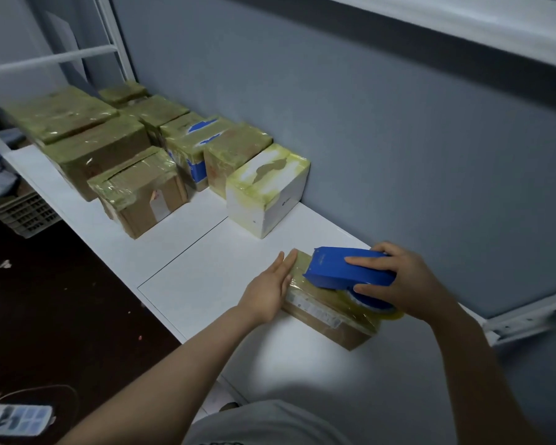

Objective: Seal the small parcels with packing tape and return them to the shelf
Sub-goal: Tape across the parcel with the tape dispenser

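A small brown cardboard parcel (326, 311), partly wrapped in yellowish clear tape, lies on the white shelf board (206, 277). My left hand (270, 284) presses flat against the parcel's left end, fingers straight. My right hand (402, 277) grips a blue tape dispenser (350, 268) that rests on top of the parcel. Its tape roll (376, 305) shows under the hand at the parcel's right edge.
Several taped parcels stand in a cluster at the back left of the shelf, among them a white box (267, 191) and a brown box (142, 194). A grey wall (366, 139) runs along the right. Left of the shelf lies a dark floor with a plastic crate (26, 213).
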